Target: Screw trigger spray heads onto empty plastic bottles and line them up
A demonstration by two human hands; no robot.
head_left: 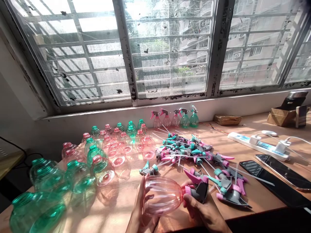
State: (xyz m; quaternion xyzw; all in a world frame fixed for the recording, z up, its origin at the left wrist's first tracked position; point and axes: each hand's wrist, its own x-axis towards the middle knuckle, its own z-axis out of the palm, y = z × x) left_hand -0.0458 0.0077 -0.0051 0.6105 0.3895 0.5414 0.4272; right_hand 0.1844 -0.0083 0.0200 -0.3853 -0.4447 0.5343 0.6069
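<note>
looking through the head camera now, what have the grips got?

the left grip (139, 210) is cupped around the belly of a pink plastic bottle (161, 195), its fingers spread up the side. the right grip (202, 212) is closed at the bottle's neck on a grey and pink trigger head (200, 191). from here i can't tell whether the head is screwed down.

where's that bottle sitting?

it's held up in both grips just above the near edge of the bench (243, 129), right in front of the pile of parts.

and how far along does the bench look?

five headed bottles (184, 120) stand in a row at the back, by the wall. apart from those, there's a heap of loose trigger heads (184, 152) with long dip tubes, and a crowd of bare pink and green bottles (116, 155) on the left that far outnumbers the headed row.

what about the room?

sun through a grimy barred window (170, 48) throws stripes across the wood. to the right i see a power strip (259, 145), a phone (274, 181) and a cardboard box (283, 116), with apartment blocks (194, 35) beyond the glass.
</note>
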